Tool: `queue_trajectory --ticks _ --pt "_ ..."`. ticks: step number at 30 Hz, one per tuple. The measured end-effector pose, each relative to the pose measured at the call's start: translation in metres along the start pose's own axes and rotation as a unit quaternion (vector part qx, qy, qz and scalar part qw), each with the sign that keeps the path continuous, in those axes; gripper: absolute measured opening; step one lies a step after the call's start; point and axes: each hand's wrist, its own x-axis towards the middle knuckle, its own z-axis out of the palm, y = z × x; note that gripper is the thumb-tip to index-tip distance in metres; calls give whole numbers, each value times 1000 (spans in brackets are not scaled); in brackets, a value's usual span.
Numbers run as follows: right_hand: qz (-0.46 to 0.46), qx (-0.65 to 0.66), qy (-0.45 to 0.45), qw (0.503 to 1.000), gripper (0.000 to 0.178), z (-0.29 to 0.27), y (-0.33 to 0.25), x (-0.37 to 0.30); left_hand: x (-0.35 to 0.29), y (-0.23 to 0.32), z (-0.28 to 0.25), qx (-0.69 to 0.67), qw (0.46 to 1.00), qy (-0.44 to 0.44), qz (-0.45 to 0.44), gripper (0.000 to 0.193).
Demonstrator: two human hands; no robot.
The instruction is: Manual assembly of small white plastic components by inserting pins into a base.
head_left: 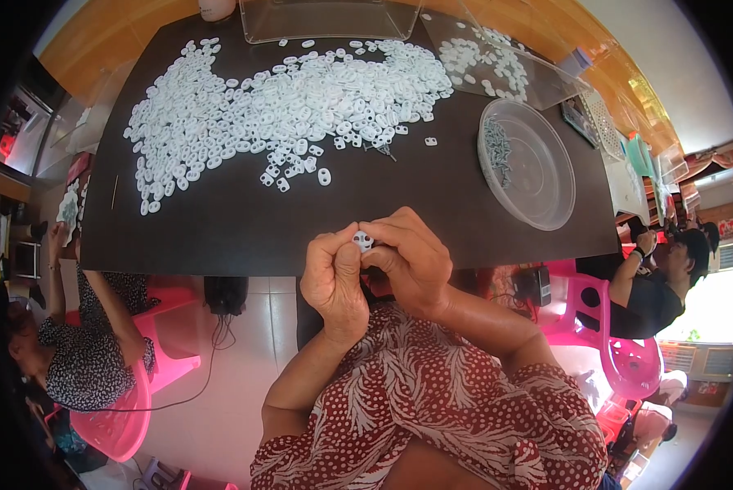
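Note:
Between my two hands, just over the near edge of the dark table (366, 204), is a small white plastic piece with dark holes (362, 241). My left hand (335, 282) pinches it from the left with thumb and forefinger. From the right, the thumb and fingers of my right hand (413, 263) close on the same piece. Beyond them spreads a wide heap of white oval plastic pieces with two holes (301, 102). A few small grey parts (381, 149) lie at the heap's near edge. Fingertips partly cover the held piece.
On the right stands a round clear plastic tub (546, 175) with small grey-green parts (497, 151). Behind it, a clear tray (497, 61) holds more white pieces. A clear box (326, 37) sits at the far edge. People sit left (89, 359) and right (652, 286) on pink chairs.

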Motion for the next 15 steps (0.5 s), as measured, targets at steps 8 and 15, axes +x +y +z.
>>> queue_trajectory --ticks 8,15 --pt "-40 -16 20 999 26 4 2 0 -4 -12 -2 22 999 13 25 15" --pt "-63 -44 20 997 24 7 6 -1 -4 -8 5 1 999 43 4 15"
